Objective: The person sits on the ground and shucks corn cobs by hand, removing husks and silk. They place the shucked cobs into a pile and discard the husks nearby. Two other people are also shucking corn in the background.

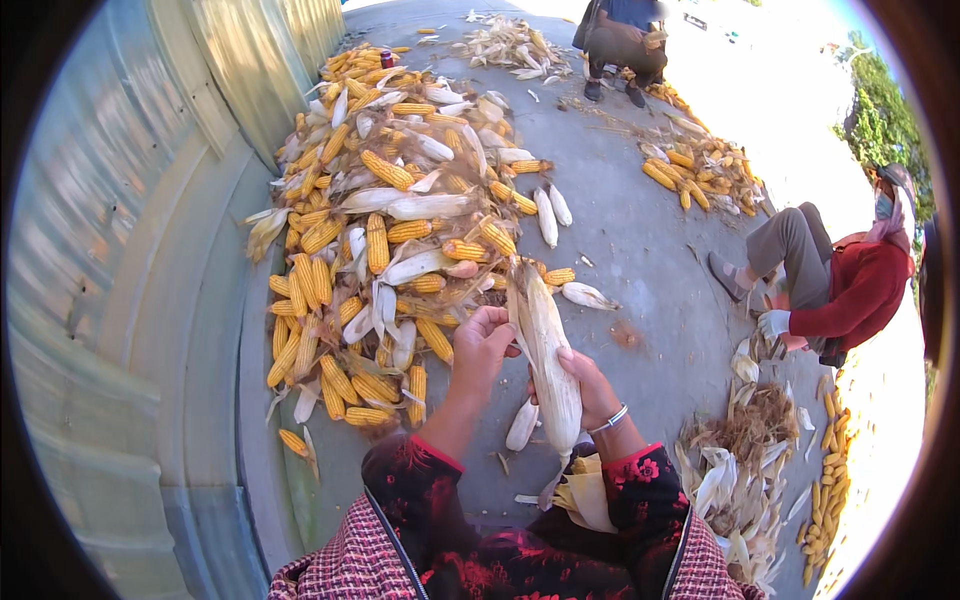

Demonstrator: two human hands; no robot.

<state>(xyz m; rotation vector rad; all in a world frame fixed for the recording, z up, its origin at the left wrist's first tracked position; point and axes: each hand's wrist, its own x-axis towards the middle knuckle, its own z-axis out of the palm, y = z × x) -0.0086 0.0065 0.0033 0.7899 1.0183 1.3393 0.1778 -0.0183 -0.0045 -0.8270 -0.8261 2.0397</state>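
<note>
An ear of corn [548,350] in its pale dry husk is held upright between my hands, its silk end pointing away from me. My right hand [588,390], with a bracelet at the wrist, wraps round its lower part. My left hand [487,352] pinches a strip of husk [515,305] along the upper left side of the ear. Beneath my right forearm lie loose yellowish husks [588,497]. Just left of my left hand spreads a big heap of corn [400,225], with bare yellow ears and ears in husk mixed together.
A corrugated metal wall [120,280] runs along the left. Husks and silk [740,470] lie at right, beside a row of yellow ears [828,490]. One person in a red top [850,295] sits at right; another [625,45] crouches at the far end near smaller corn piles [700,170].
</note>
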